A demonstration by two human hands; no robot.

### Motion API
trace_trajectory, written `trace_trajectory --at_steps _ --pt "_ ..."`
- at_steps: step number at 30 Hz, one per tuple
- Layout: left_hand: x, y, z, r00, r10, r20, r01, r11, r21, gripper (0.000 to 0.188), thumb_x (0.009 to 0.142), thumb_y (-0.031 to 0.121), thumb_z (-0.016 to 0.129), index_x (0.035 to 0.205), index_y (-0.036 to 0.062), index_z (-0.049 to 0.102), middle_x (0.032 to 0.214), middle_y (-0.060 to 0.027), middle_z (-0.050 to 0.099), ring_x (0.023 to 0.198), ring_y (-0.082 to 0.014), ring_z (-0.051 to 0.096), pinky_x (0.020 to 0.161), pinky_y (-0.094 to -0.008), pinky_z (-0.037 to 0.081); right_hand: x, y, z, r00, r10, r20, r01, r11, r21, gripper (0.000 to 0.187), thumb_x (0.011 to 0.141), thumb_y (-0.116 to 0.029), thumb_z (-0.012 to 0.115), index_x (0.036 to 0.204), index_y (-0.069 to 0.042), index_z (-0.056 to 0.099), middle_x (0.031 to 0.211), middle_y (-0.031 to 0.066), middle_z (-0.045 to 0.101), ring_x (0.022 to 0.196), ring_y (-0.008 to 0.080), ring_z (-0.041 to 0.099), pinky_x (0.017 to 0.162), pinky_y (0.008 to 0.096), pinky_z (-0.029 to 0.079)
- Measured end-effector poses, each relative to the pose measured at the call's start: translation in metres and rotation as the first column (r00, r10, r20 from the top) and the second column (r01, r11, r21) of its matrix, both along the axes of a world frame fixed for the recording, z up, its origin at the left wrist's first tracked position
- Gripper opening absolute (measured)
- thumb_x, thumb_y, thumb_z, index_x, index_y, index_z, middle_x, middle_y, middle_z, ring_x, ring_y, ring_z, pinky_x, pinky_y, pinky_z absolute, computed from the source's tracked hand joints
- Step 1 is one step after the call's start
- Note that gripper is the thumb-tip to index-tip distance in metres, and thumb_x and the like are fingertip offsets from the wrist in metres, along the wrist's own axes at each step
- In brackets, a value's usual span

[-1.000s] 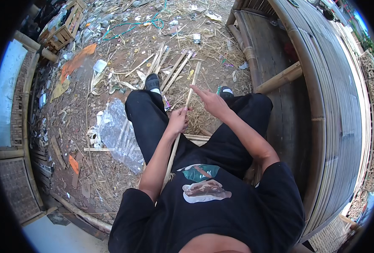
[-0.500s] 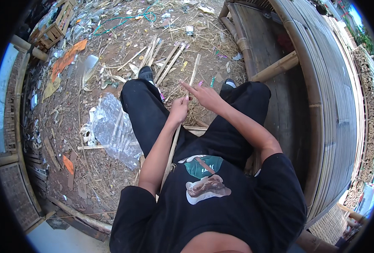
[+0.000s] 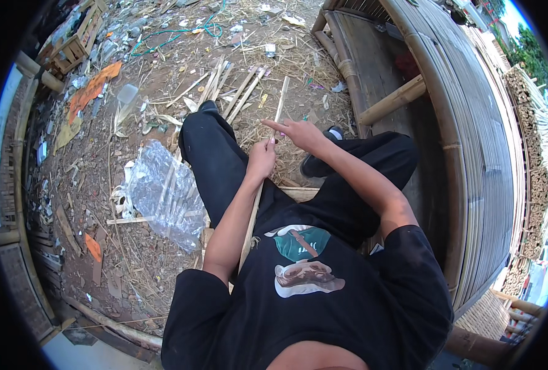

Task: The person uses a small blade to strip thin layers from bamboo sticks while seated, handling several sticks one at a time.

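A long, pale bamboo strip [image 3: 282, 102] slants from beside my left forearm up past both hands, its far end over the ground. My left hand [image 3: 261, 160] is closed round it between my knees. Just beyond, my right hand [image 3: 303, 134] lies at the strip, its index finger stretched across to the left. Its other fingers are curled, and what they hold, if anything, is hidden. More split bamboo strips [image 3: 247, 92] lie on the ground past my left foot. A wooden or bamboo piece [image 3: 300, 193] sits between my thighs.
A bamboo bench-like structure [image 3: 450, 148] stands close on my right. Crumpled clear plastic sheeting [image 3: 166, 197] lies left of my left leg. Orange scraps [image 3: 95, 89], a green cord [image 3: 209, 28] and litter cover the dirt. A wooden crate [image 3: 73, 46] stands far left.
My right knee has swung outward to the right, and my right foot has drawn nearer. Both hands stay close together at the strip, the right slightly lower over it.
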State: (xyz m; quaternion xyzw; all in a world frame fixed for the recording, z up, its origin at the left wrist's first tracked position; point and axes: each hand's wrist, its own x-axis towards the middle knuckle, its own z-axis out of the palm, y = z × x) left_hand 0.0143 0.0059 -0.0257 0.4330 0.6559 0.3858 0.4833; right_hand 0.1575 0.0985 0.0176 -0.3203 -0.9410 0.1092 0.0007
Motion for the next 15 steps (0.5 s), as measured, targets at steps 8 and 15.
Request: trace_trajectory --at_steps 8,15 --pt "-0.006 -0.009 0.008 0.994 0.049 -0.102 -0.051 0.998 -0.021 0.034 0.097 0.026 0.045 0.099 -0.0019 0.064 0.069 -0.0173 0.061 0.064 -0.0278 0.062 0.063 -0.0396 0.046 -0.004 0.016 -0.014 0.993 0.115 0.025 -0.117 0.986 0.115 0.083 0.085 0.003 0.045 0.145 -0.047 0.02 0.084 0.0112 0.056 0.064 0.0309 0.064 0.059 0.0426 0.054" --pt "-0.004 -0.021 0.019 0.99 0.008 -0.138 -0.012 1.0 -0.028 0.034 0.099 0.025 0.044 0.103 -0.0015 0.065 0.058 -0.0032 0.051 0.052 -0.0106 0.049 0.052 -0.0302 0.042 0.001 0.018 -0.041 0.995 0.095 -0.021 -0.096 0.993 -0.07 0.081 0.09 0.002 0.039 0.143 -0.055 0.014 0.093 0.0121 0.06 0.078 0.0308 0.067 0.07 0.044 0.056"
